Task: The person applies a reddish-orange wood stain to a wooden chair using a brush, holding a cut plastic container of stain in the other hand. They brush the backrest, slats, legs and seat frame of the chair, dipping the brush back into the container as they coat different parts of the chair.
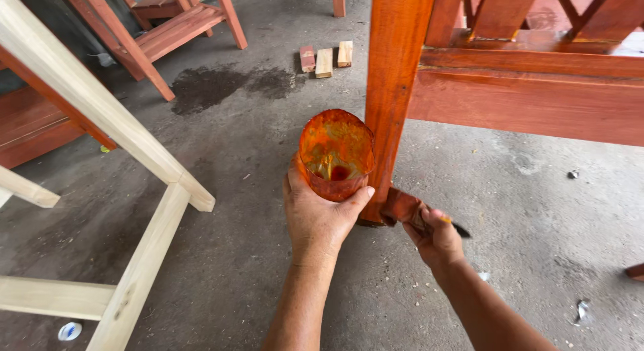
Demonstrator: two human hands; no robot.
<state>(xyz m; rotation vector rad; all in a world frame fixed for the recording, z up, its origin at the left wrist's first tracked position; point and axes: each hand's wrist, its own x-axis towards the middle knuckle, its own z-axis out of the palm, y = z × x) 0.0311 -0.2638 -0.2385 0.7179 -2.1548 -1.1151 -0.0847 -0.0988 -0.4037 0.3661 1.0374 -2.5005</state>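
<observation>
- The left hand (315, 213) wraps its fingers and thumb around a cut-off plastic cup (335, 154), stained orange, holding it upright near the centre of the view; a pool of reddish stain lies at the cup's bottom.
- The right hand (437, 238), at about 4 o'clock from the cup, has its fingers closed on the handle of a paintbrush (406, 208).
- The brush's stained bristles press against the foot of a red-brown wooden leg (391, 89), just at 3 o'clock of the cup and touching its rim.
- A stained rail (530, 103) runs off from that leg toward 3 o'clock, with lattice slats above it.
- An unfinished pale wooden frame (144, 250) stands at 9 o'clock, well apart from the hands.
- Three small wood blocks (325, 59) lie side by side on the concrete floor (537, 210) at 12 o'clock, beside a dark wet patch (215, 86).
- Another stained piece of furniture (168, 29) stands at 11 o'clock.
</observation>
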